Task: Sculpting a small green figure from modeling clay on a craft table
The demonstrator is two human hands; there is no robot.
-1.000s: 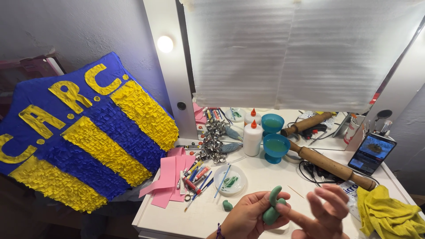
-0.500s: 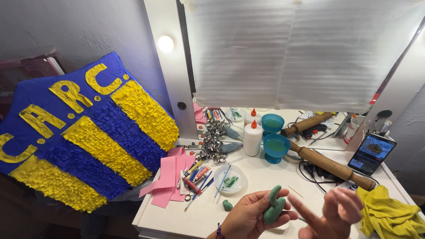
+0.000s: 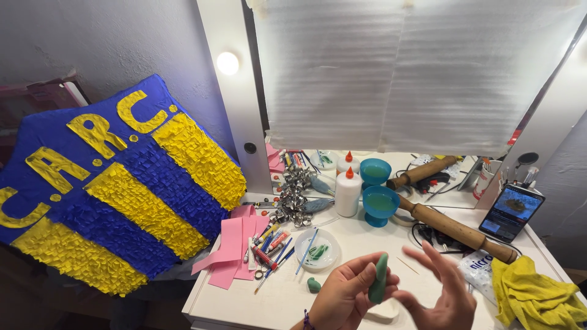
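My left hand point(image 3: 343, 294) holds a long green piece of modelling clay point(image 3: 379, 279) upright between thumb and fingers, low over the white desk point(image 3: 287, 299). My right hand point(image 3: 441, 292) is just to its right with fingers spread, the palm facing the clay and close to it. A small green lump of clay point(image 3: 313, 285) lies on the desk left of my left hand. A white block point(image 3: 384, 311) sits under my hands, partly hidden.
A white dish point(image 3: 317, 249) with green bits, scattered pens point(image 3: 269, 241), pink paper point(image 3: 231, 247), a glue bottle point(image 3: 348, 191), a blue cup point(image 3: 380, 205), a rolling pin point(image 3: 455, 228), a phone point(image 3: 511, 212) and a yellow cloth point(image 3: 533, 294) lie around. A blue-and-yellow fringed shield point(image 3: 110, 183) leans at left.
My right hand has drawn back from the clay and opened its fingers, then come in again. The clay now stands more upright in my left hand.
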